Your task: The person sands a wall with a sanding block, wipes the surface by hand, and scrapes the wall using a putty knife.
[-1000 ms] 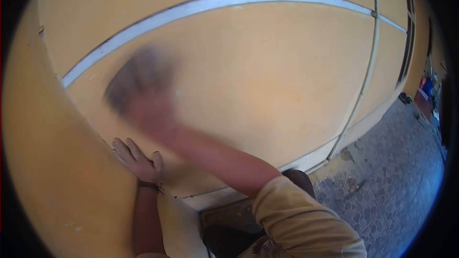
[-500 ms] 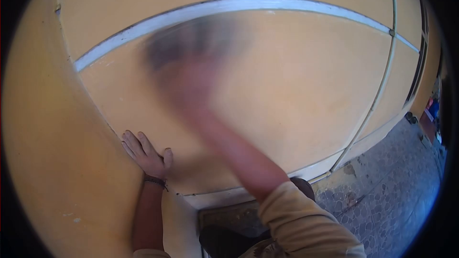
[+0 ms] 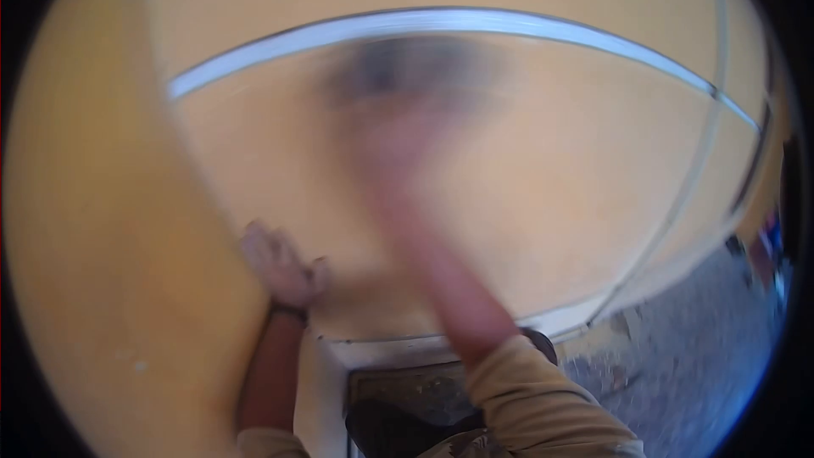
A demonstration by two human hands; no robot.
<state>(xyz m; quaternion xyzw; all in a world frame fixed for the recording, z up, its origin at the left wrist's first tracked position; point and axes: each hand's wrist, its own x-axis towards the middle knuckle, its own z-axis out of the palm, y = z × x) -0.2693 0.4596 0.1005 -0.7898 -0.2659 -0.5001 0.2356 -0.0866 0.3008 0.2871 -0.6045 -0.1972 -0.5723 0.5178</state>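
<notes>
The left hand [image 3: 284, 267] lies flat and spread on the orange wall [image 3: 560, 170], at about 7 o'clock. The right hand [image 3: 386, 131] is up near 12 o'clock, well apart from the left one, and shows only as a pink smear. At its tip is a dark thing [image 3: 398, 68], just under the white stripe [image 3: 526, 27] — I cannot tell what it is, or if the fingers are closed on it.

The arm looks fast, so I think the dark thing could slip out, or run onto the stripe and mark it. The knuckles could scrape the wall. If the left hand slides, the person could tip forward.

The wall looks smooth and dull, like painted plaster. The sleeve [image 3: 534, 399] is soft tan cloth. The floor [image 3: 712, 356] at 4 o'clock is bumpy grey stone.
</notes>
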